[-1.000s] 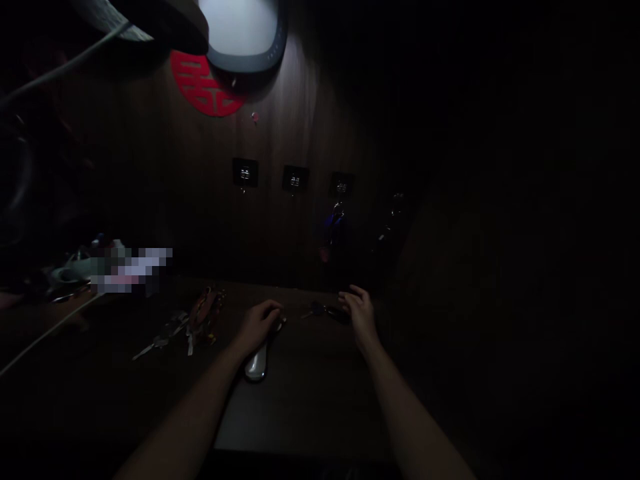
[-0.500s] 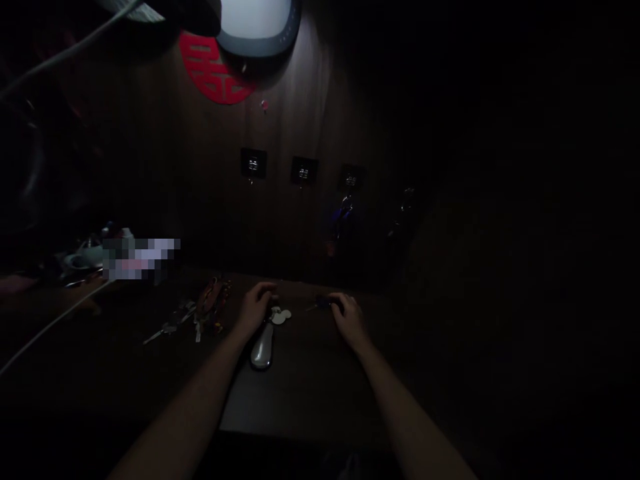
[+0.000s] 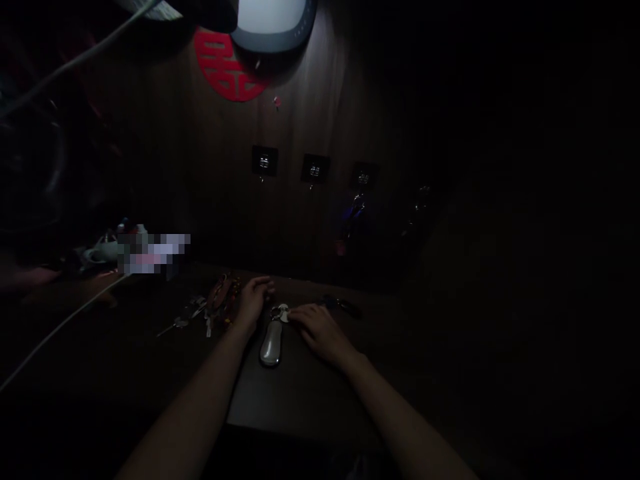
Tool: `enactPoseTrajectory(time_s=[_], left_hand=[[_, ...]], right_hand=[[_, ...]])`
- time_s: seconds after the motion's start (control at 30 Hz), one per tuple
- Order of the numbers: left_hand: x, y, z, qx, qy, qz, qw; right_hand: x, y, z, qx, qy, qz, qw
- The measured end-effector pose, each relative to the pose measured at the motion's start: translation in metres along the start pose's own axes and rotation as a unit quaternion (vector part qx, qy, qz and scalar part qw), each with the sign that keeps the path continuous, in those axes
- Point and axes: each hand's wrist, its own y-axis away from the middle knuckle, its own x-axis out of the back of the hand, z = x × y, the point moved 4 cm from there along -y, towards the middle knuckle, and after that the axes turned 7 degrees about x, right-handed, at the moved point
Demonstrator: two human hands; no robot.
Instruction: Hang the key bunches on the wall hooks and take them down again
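Observation:
A key fob [image 3: 271, 345] with a pale, shiny body lies on the dark wooden tabletop, its metal ring [image 3: 275, 312] towards the back. Joined at the ring is a white rounded charm [image 3: 284, 313], partly covered by fingertips. My right hand [image 3: 320, 330] reaches over from the right, fingers stretched to the charm, thumb apart. My left hand [image 3: 253, 303] rests just left of the ring, fingers loosely bent and apart, holding nothing visible. Behind my right hand lies a dark key [image 3: 345, 307], hard to make out. Left of my left hand is a bunch of keys [image 3: 193, 312] with a brown braided ornament [image 3: 223, 293].
A white cable [image 3: 75, 317] runs across the left side, near assorted items [image 3: 103, 252] and a blurred-out patch. On the wooden back wall are several dark square hooks [image 3: 315, 169], a red paper cutout [image 3: 225, 67] and a lit lamp-like device [image 3: 273, 20]. The right side is very dark.
My right hand has left the dark key and moved left to the white charm. The left hand stays nearly in place. The whole view has shifted slightly.

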Motion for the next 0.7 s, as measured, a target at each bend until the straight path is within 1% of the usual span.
enactPoseTrajectory(time_s=[0.1, 0.17, 0.2, 0.27, 0.33, 0.37, 0.43, 0.5, 0.63, 0.7], left_hand=[[-0.007, 0.003, 0.000, -0.021, -0.034, -0.025, 0.999], [-0.012, 0.005, 0.000, -0.032, -0.060, -0.049, 0.997], [-0.014, 0.006, 0.000, -0.035, -0.068, -0.060, 0.995], [-0.016, 0.008, 0.000, -0.039, -0.075, -0.076, 0.994], [-0.017, 0.010, 0.000, -0.040, -0.082, -0.079, 0.993], [-0.017, 0.010, 0.000, -0.043, -0.088, -0.078, 0.992], [-0.018, 0.011, 0.001, -0.049, -0.106, -0.080, 0.990], [-0.019, 0.013, 0.001, -0.063, -0.124, -0.083, 0.987], [-0.022, 0.016, 0.005, -0.095, -0.163, -0.092, 0.978], [-0.024, 0.020, 0.009, -0.112, -0.183, -0.100, 0.972]], right_hand=[[0.001, 0.002, 0.003, 0.004, 0.003, 0.003, 1.000], [0.006, 0.005, 0.014, -0.014, 0.010, 0.024, 1.000], [0.009, 0.008, 0.021, -0.034, 0.021, 0.044, 0.998], [0.016, 0.015, 0.040, -0.095, 0.053, 0.098, 0.989], [0.021, 0.024, 0.060, -0.169, 0.085, 0.151, 0.970], [0.022, 0.029, 0.068, -0.200, 0.097, 0.165, 0.961], [0.022, 0.036, 0.080, -0.246, 0.109, 0.174, 0.947], [0.020, 0.039, 0.086, -0.268, 0.116, 0.169, 0.941], [0.020, 0.040, 0.084, -0.279, 0.110, 0.160, 0.940], [0.023, 0.039, 0.083, -0.278, 0.080, 0.170, 0.942]])
